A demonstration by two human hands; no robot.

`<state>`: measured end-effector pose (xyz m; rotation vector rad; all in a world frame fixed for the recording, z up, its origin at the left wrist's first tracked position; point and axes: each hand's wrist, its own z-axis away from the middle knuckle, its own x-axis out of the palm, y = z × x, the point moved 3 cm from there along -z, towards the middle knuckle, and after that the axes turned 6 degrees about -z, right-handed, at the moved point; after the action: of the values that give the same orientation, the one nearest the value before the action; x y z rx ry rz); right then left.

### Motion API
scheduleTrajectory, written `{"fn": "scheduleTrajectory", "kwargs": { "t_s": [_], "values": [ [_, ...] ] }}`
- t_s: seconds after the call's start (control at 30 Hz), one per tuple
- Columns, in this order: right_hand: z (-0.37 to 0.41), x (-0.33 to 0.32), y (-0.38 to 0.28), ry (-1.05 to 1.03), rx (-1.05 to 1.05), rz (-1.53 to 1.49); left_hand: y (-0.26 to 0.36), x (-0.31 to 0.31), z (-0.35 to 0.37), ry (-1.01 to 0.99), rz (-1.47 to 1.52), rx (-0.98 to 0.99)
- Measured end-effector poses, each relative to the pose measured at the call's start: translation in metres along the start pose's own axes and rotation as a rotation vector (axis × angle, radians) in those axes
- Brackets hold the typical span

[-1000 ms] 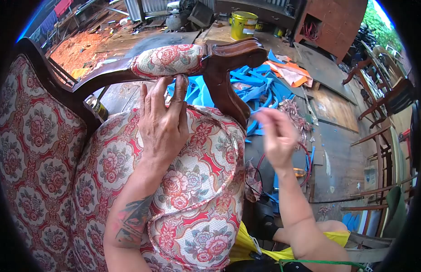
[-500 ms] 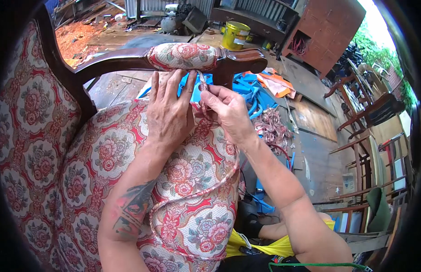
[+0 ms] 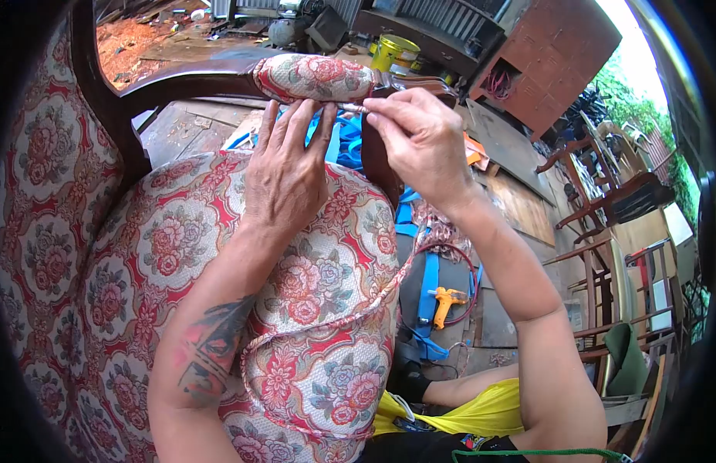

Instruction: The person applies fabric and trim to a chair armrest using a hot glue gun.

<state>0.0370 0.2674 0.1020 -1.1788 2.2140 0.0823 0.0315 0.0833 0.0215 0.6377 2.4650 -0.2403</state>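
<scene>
Trim cord: short patterned stretch [image 3: 353, 107] along lower edge of armrest pad [image 3: 318, 77], between the two hands, just right of left fingertips and running into right hand's grip.
Left hand [image 3: 287, 174]: back to camera, fingers extended and slightly spread, tips up against pad's lower edge; thumb hidden, can't tell its position. Holds nothing visible.
Right hand [image 3: 427, 139]: thumb and index pinching the trim cord, close to the front of the wooden armrest [image 3: 196, 76]; other fingers curled.
Armrest pad: floral, set in the wooden armrest, directly beyond left fingertips, up-left of right hand.
Seat cushion [image 3: 188, 231]: matching floral fabric, under left forearm.
Loose cord [image 3: 319, 329]: winds across seat cushion, nearer the body than both hands; whether it joins the trim cord, can't tell.
Floor right of seat: orange glue gun [image 3: 447, 306] near blue strips [image 3: 429, 282], below right forearm.
Background: yellow bucket [image 3: 394, 52] beyond armrest.
</scene>
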Motion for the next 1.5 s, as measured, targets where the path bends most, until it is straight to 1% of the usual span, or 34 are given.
{"fn": "scheduleTrajectory", "kwargs": {
  "t_s": [0.17,0.3,0.37,0.43,0.53,0.67,0.83,0.9,1.0,1.07,1.2,1.27,1.5],
  "values": [
    [-0.009,-0.002,0.013,-0.02,0.022,0.018,0.0,0.001,0.002,0.012,0.03,-0.007],
    [-0.004,-0.001,0.023,-0.07,-0.04,-0.004,0.0,0.001,0.002,0.001,0.012,-0.004],
    [0.002,-0.001,0.023,-0.124,-0.169,0.078,0.0,0.003,0.002,-0.029,-0.016,0.009],
    [0.006,-0.002,0.024,-0.139,-0.204,0.108,0.0,0.003,0.002,-0.025,-0.019,0.011],
    [0.008,-0.002,0.024,-0.206,-0.337,0.192,0.001,0.003,0.003,-0.021,-0.026,0.013],
    [0.006,-0.001,0.023,-0.224,-0.346,0.197,0.002,0.004,0.002,-0.016,-0.027,0.005],
    [0.013,0.008,0.023,-0.123,-0.316,0.132,0.002,0.005,0.003,-0.016,-0.011,0.002],
    [0.012,0.01,0.022,-0.114,-0.318,0.123,0.002,0.005,0.003,-0.015,-0.012,0.004],
    [0.011,0.01,0.022,-0.134,-0.355,0.161,0.002,0.004,0.003,-0.02,-0.021,0.005],
    [0.007,0.007,0.022,-0.188,-0.414,0.174,0.003,0.004,0.003,-0.039,-0.02,-0.001],
    [0.004,0.001,0.022,-0.26,-0.433,0.24,0.003,0.006,0.004,-0.044,-0.024,0.001],
    [0.003,-0.002,0.024,-0.308,-0.479,0.28,0.003,0.005,0.004,-0.038,-0.028,0.008],
    [-0.004,-0.006,0.021,-0.355,-0.539,0.351,0.003,0.004,0.003,-0.041,-0.011,0.007]
  ]
}}
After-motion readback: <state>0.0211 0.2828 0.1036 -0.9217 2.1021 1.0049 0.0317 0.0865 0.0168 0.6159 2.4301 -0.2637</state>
